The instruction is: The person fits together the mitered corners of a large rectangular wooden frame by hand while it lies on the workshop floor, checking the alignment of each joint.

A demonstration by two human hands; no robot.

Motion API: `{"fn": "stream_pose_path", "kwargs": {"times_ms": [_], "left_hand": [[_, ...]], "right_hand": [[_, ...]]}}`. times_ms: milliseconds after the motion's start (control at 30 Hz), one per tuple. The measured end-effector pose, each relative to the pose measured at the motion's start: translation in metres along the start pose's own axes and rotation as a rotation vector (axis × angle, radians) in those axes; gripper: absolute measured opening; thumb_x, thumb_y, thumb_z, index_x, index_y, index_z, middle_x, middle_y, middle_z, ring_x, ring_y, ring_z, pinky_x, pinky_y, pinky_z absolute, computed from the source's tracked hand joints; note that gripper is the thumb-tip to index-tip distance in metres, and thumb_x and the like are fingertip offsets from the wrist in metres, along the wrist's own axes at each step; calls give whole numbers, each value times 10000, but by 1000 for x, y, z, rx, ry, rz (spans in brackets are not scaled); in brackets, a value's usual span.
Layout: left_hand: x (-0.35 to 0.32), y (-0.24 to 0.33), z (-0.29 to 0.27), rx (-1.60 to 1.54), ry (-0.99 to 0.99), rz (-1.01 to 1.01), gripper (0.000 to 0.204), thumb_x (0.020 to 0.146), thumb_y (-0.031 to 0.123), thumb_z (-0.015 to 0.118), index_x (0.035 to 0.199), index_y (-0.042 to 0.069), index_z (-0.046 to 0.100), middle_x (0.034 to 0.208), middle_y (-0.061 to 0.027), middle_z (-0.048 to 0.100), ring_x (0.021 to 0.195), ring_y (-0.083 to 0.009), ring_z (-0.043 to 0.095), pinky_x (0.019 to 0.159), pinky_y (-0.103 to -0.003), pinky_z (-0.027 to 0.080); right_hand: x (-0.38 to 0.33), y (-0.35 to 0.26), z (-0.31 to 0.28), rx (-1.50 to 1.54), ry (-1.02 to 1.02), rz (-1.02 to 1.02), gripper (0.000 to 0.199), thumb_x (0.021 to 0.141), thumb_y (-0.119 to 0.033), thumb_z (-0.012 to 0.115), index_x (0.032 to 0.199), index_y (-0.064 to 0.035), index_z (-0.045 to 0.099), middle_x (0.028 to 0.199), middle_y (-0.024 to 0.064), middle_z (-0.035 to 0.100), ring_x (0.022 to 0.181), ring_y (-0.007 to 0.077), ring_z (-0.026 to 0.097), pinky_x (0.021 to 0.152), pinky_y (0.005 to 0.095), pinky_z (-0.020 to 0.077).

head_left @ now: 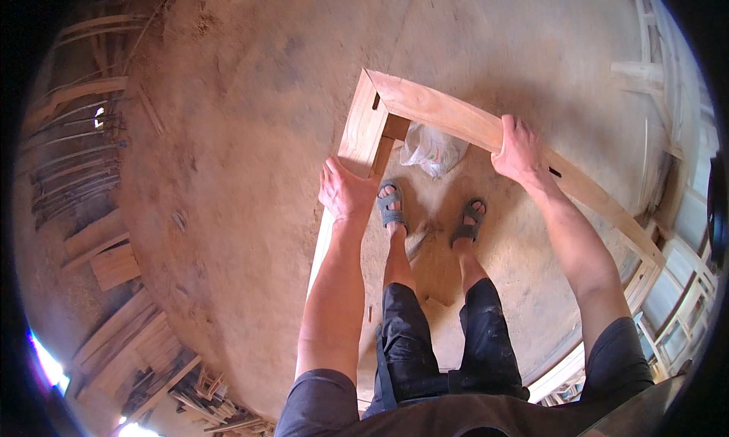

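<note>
A pale wooden frame [437,104] is held up before me, its two wide members meeting in a slanted joint at the far corner. Dark slots show in its face, one by that corner and another past my right hand. My left hand [347,189] is closed around the left member, a little below the corner. Around the long member running off to the right, my right hand [519,150] is closed too, fingers over its far edge. Parts of the left member are hidden behind my left hand and forearm.
A white plastic bag [434,151] lies on the dusty floor [243,133] beyond my sandalled feet. Boards [115,267] and stacked lumber line the left side. Pale wooden frames [689,304] stand along the right. Scrap wood [205,395] is piled at lower left.
</note>
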State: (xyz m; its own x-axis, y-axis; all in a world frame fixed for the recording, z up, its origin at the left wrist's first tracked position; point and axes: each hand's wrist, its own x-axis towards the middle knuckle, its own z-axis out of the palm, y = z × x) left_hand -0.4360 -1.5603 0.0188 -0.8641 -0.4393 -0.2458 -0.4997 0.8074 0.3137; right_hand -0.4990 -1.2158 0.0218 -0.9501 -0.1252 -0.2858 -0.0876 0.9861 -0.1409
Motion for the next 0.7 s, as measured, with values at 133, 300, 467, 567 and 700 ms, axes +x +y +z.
{"fn": "stream_pose_path", "kwargs": {"times_ms": [133,300,467,567,700], "left_hand": [[0,-3,2,0,42,12,593,667,255,863,1106,23,540,1067,-192,652,1093,-411,633,931,-516,542],[3,-6,4,-2,10,-11,628,640,239,878,1120,29,532,1092,-181,643,1109,-405,627,935,-520,534],[4,3,-7,-2,-63,-40,698,628,300,928,1138,37,529,1115,-160,642,1141,-388,611,947,-511,526],[6,5,-11,25,-106,-52,719,644,343,938,1152,36,532,1126,-158,632,1164,-380,597,957,-507,520],[9,1,-10,97,-141,-56,737,677,403,924,1172,19,535,1176,-173,598,1190,-388,576,985,-509,508]], "right_hand": [[0,-3,-1,6,5,-4,587,695,-83,825,1162,-29,473,1100,246,633,1041,461,640,889,545,552],[2,0,5,-5,18,-16,585,691,-77,826,1158,-31,477,1117,235,630,1067,465,623,909,550,539],[-3,1,2,61,53,-40,549,699,-56,774,1170,-37,493,1105,242,624,1044,448,622,910,544,504],[-4,1,8,69,104,-48,602,678,-60,775,1209,-39,491,1122,232,613,1078,441,600,938,543,479],[-2,-10,9,40,144,-33,677,654,-71,782,1259,-33,482,1153,217,592,1128,423,560,1000,551,425]]}}
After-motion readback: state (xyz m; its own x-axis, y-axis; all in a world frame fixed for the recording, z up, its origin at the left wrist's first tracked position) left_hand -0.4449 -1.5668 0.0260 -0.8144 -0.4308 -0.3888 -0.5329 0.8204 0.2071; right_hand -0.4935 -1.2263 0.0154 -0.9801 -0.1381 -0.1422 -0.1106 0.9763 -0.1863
